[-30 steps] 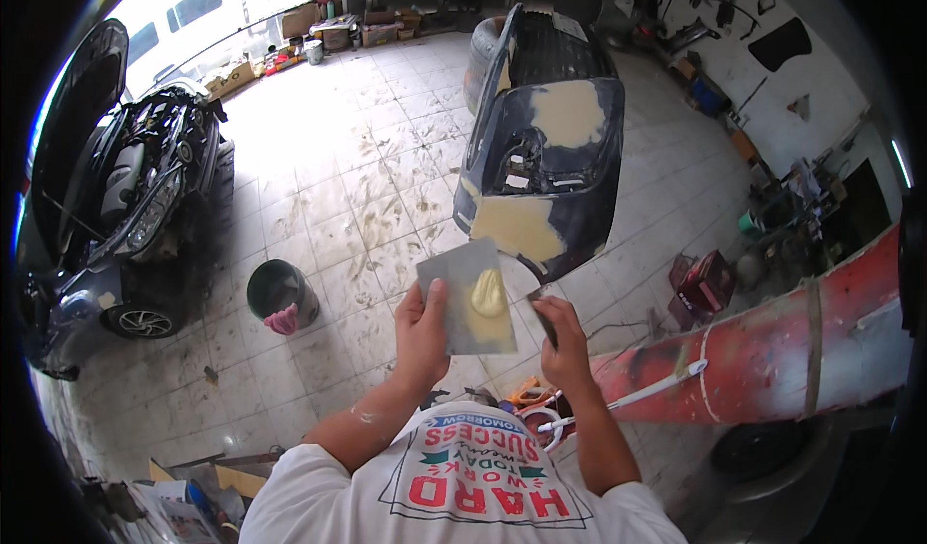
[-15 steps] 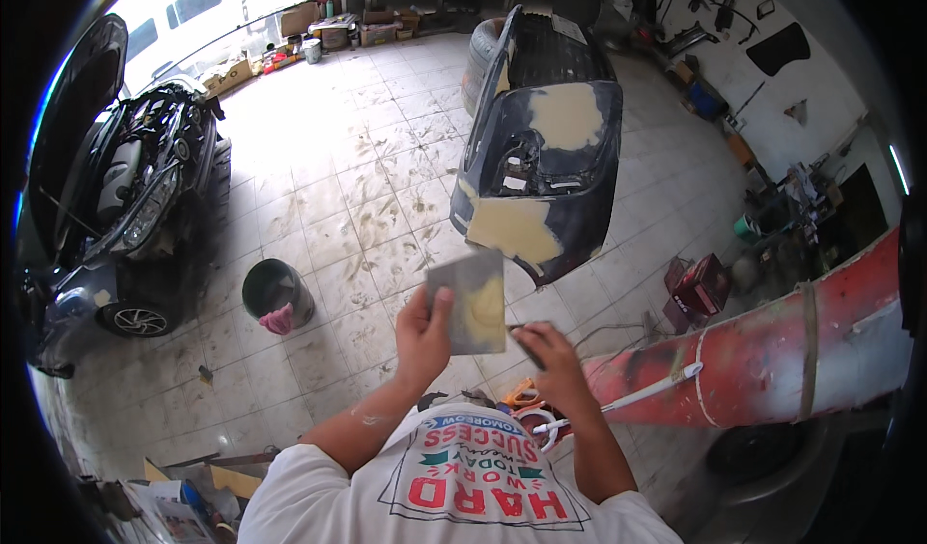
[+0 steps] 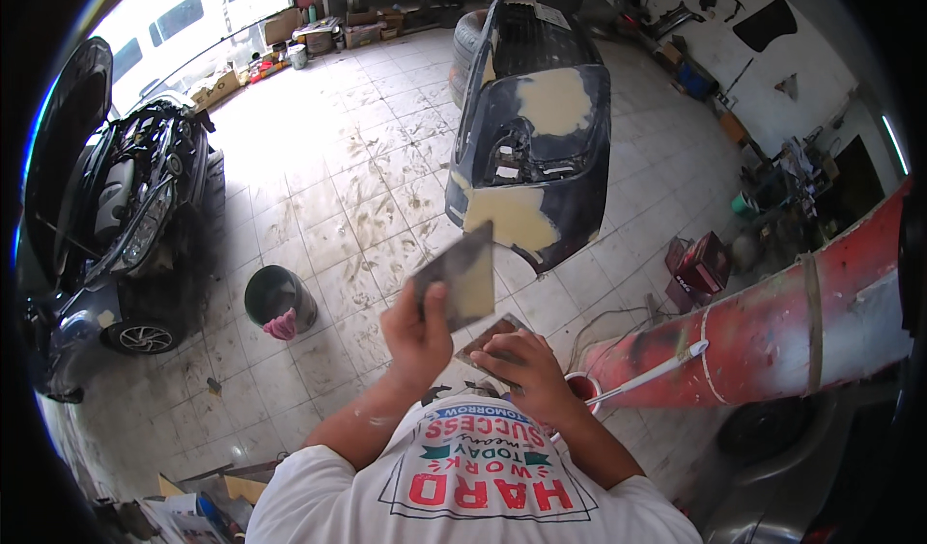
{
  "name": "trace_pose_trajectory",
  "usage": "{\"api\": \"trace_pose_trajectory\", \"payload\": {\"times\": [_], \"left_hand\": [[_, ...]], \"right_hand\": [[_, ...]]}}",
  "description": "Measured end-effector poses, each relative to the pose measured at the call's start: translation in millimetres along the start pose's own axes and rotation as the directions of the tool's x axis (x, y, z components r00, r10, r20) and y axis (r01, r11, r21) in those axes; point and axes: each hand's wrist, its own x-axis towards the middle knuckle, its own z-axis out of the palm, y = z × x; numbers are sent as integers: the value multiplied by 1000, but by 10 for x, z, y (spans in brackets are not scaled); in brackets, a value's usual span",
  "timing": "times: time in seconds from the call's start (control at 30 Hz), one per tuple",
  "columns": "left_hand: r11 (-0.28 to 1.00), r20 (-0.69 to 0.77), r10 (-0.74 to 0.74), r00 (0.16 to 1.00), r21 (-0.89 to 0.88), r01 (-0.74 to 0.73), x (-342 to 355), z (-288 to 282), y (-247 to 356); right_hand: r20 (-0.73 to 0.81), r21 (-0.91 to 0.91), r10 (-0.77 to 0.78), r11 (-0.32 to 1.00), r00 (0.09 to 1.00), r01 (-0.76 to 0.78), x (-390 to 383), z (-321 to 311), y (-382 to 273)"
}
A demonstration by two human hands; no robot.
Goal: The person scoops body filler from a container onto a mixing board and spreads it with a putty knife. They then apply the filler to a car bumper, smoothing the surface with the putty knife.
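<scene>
Plate (image 3: 470, 278), blurred, in grip of left fingers (image 3: 435, 303); probable spreader (image 3: 497, 331), half hidden, in grip of right fingers (image 3: 502, 363).

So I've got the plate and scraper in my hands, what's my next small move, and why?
Perhaps bring the scraper in your right hand up to the plate in your left hand and gather the yellow paste: paste coats part of the plate, and the scraper is just below it in view.
</scene>
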Motion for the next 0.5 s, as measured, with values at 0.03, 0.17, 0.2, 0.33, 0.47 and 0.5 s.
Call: {"api": "trace_pose_trajectory", "payload": {"times": [0.03, 0.17, 0.2, 0.33, 0.47, 0.5], "left_hand": [[1000, -13, 12, 1000, -7, -12, 59, -24, -13], [524, 239, -612, 754, -592, 613, 101, 27, -91], [476, 267, -692, 670, -529, 703, 92, 14, -122], [334, 366, -782, 505, -437, 835, -58, -67, -207], [719, 233, -588, 774, -288, 633, -165, -72, -203], [815, 199, -496, 845, -230, 532, -184, -53, -184]], "right_hand": [[-113, 74, -102, 991, 988, 111, -16, 19, -19], [-409, 241, -291, 879, 865, 410, 94, 68, 51], [-384, 58, -245, 956, 890, 288, 137, 64, 114], [-279, -165, -134, 982, 951, 91, 327, -162, 586], [-237, -359, 5, 929, 972, -92, 148, -336, 588], [-223, -327, -21, 944, 975, -54, 88, -337, 516]]}}
